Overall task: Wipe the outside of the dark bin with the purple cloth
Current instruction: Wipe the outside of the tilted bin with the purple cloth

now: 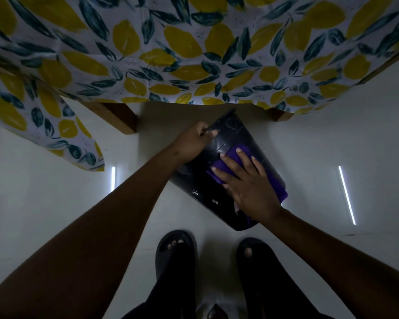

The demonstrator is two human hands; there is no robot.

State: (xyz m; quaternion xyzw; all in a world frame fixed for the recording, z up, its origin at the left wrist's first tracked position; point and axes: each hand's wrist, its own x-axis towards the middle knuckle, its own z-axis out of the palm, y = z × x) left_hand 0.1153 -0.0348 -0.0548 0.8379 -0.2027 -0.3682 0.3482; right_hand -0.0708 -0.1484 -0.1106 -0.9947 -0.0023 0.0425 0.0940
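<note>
The dark bin (200,187) is tilted above the white floor, its rim pointing away toward the table. My left hand (194,141) grips the bin's rim at the upper left, thumb over the edge. My right hand (247,180) lies flat with straight fingers on the purple cloth (233,153), pressing it against the bin's outer wall. Purple folds stick out past my fingertips and beside my wrist. A few pale specks show on the bin's side lower down.
A table with a lemon-and-leaf patterned tablecloth (171,54) fills the top of the view, with wooden legs (122,120) just behind the bin. My feet in dark sandals (175,252) stand on the white floor (55,176) right below the bin.
</note>
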